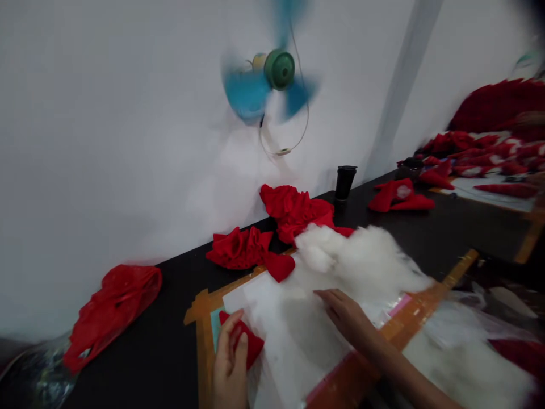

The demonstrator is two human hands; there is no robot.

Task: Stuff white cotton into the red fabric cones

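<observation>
My left hand (pixel 232 360) is closed around a small red fabric piece (pixel 252 347) above the left side of a white sheet (pixel 266 307) on the table. The piece sticks out to the right of my fingers. My right hand (pixel 340 309) hovers over the sheet, fingers stretched out and seemingly holding nothing. Just beyond it lies a large fluffy heap of white stuffing (pixel 374 258). Behind the sheet rests a ruffled red fabric piece (pixel 240 248), with a smooth red end hanging over the sheet's edge.
Brown tape (pixel 203 341) borders the sheet on the black table (pixel 170 329). A red plastic bag (pixel 114 307) lies left, more red fabric (pixel 293 210) and a black cup (pixel 344 183) by the wall. A blue fan (pixel 280 69) spins above. More stuffing (pixel 464 363) sits at lower right.
</observation>
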